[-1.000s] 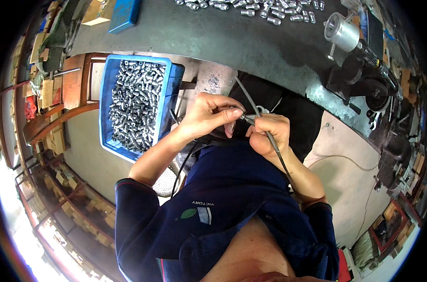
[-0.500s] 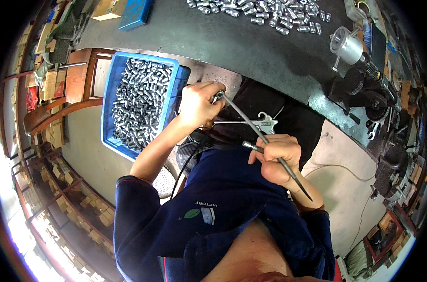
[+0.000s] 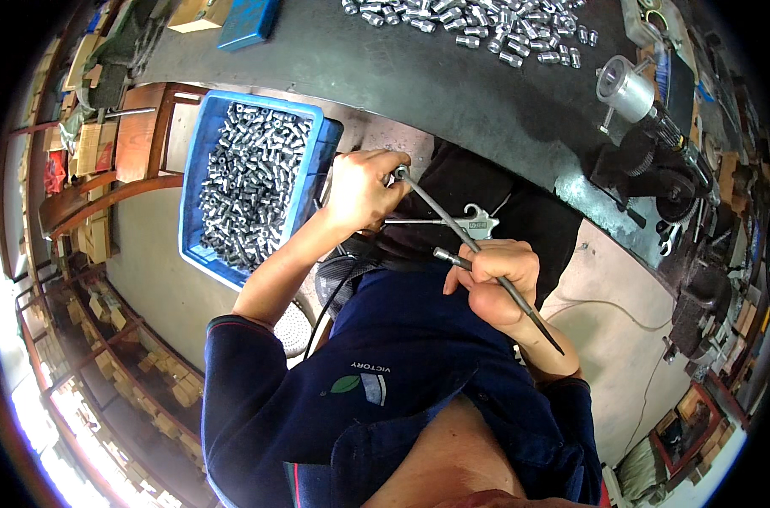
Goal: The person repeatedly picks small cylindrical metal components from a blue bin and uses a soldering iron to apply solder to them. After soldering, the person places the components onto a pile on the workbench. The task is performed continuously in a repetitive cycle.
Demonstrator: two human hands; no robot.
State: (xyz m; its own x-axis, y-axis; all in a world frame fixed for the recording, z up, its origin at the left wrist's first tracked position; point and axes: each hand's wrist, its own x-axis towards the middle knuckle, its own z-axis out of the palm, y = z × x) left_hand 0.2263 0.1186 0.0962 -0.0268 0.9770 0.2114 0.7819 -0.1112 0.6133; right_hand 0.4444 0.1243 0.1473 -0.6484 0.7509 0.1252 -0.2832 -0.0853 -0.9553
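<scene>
My left hand (image 3: 361, 188) is closed round a small metal fitting (image 3: 399, 173), whose round open end faces up. A long grey metal rod (image 3: 437, 203) runs from that end through my closed right hand (image 3: 505, 275) and tapers to a dark point at the lower right. Its upper end meets the fitting; whether it reaches inside, I cannot tell. My right hand also grips a shorter dark rod with a shiny metal end (image 3: 443, 254), poking out to the left. Behind both hands a silver air blow gun (image 3: 480, 223) lies over dark cloth at my lap.
A blue bin (image 3: 190, 190) full of small metal fittings stands to the left, beside a wooden chair (image 3: 139, 140). The dark workbench (image 3: 385, 85) carries a pile of shiny fittings (image 3: 512, 34), a blue box (image 3: 248, 24) and, at right, a geared device with a metal cylinder (image 3: 625, 89).
The hands hold the same things in nearly the same pose. The shorter rod's shiny end has shifted slightly up and left, and the left hand slightly right.
</scene>
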